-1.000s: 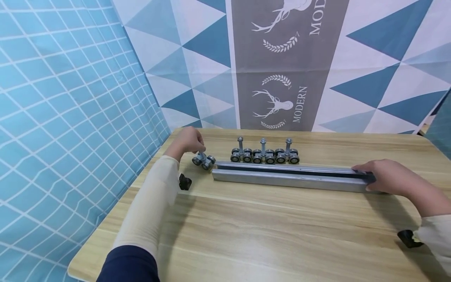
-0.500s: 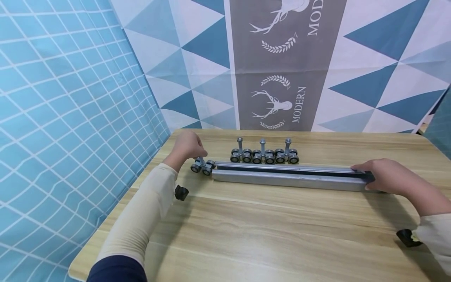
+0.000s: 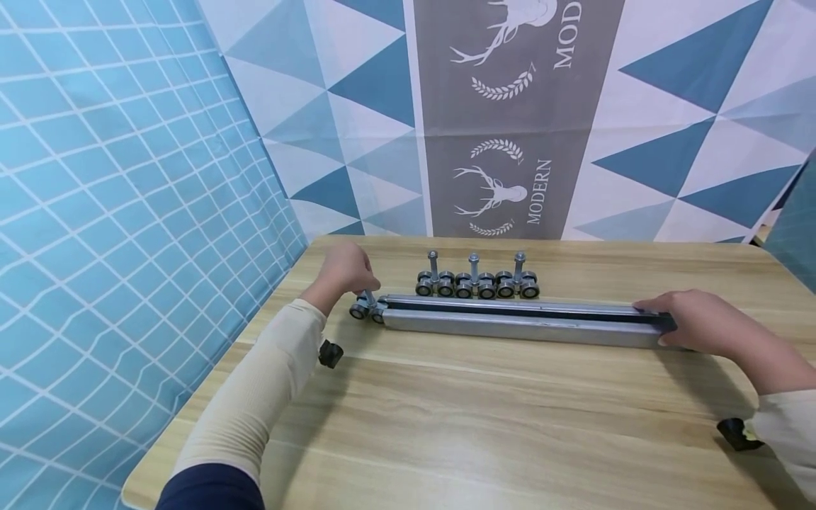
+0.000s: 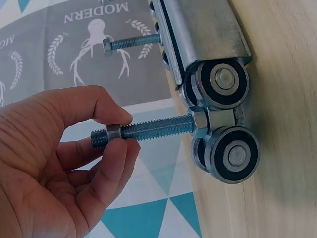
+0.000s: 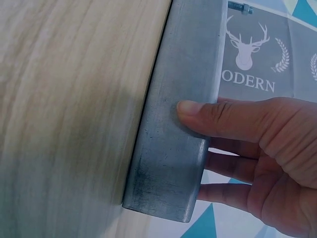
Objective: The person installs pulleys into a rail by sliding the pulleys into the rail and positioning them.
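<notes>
My left hand (image 3: 346, 270) pinches the nut near the top of the threaded bolt on a wheeled roller trolley (image 4: 235, 153). That trolley stands with its bolt upright at the left end of a metal channel track (image 3: 497, 326). In the left wrist view its leading wheels (image 4: 224, 82) are at the track's mouth, partly inside it; the trailing wheels are outside. My right hand (image 3: 707, 324) grips the track's right end, thumb on the front side in the right wrist view, with the fingers partly hidden behind. The track lies on the table, slot facing up.
Behind the track, 3 more roller trolleys (image 3: 474, 285) stand in a row with bolts up. A wooden table (image 3: 484, 418) carries everything. Patterned cloth (image 3: 376, 127) hangs at the back and blue gridded cloth (image 3: 127, 212) at the left. A black wrist camera (image 3: 330, 353) is by my left forearm.
My left hand has brought the trolley down and right to the track's left end, so its leading wheels now meet the opening. My right hand keeps its grip on the track.
</notes>
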`<state>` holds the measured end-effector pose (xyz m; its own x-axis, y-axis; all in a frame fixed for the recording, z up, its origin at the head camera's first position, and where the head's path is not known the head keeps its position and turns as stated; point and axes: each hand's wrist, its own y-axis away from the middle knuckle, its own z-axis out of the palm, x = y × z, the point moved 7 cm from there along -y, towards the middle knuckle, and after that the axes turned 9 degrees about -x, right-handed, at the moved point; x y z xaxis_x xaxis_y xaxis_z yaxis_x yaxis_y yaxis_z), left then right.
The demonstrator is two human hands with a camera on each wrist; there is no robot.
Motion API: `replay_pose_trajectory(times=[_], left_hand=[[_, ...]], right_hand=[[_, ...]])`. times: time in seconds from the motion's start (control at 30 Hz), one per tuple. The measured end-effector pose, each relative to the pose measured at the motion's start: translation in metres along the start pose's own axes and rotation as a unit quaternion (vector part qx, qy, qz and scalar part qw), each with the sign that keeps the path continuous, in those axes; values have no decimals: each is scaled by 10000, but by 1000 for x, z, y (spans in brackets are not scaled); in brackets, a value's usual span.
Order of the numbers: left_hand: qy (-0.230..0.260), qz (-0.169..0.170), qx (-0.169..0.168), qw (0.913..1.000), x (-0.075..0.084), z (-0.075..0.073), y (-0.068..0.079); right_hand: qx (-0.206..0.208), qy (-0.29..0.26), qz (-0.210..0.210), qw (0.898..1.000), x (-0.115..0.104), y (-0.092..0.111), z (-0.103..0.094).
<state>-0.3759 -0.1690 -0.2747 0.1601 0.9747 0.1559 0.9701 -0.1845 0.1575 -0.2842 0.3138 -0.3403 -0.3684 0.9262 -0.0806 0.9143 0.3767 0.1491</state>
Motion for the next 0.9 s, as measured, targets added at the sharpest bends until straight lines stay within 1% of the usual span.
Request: replay_pose_trajectory(times=[0.2,0.47,0.7,0.9], left_hand=[[-119,52,-148,9998,9,6,1],[-78,215,-247,9994,21,8,2],[-351,337,-286,9984,31,8,0],[-262,400,-382,9981,39,10,-3]], right_hand=[[13,0,-42,10000,-1,0,2],[103,44,-135,9998,-2,1,3],[142,91,-206,9996,-1,1,3],[156,73,-177,9997,0,2,3]])
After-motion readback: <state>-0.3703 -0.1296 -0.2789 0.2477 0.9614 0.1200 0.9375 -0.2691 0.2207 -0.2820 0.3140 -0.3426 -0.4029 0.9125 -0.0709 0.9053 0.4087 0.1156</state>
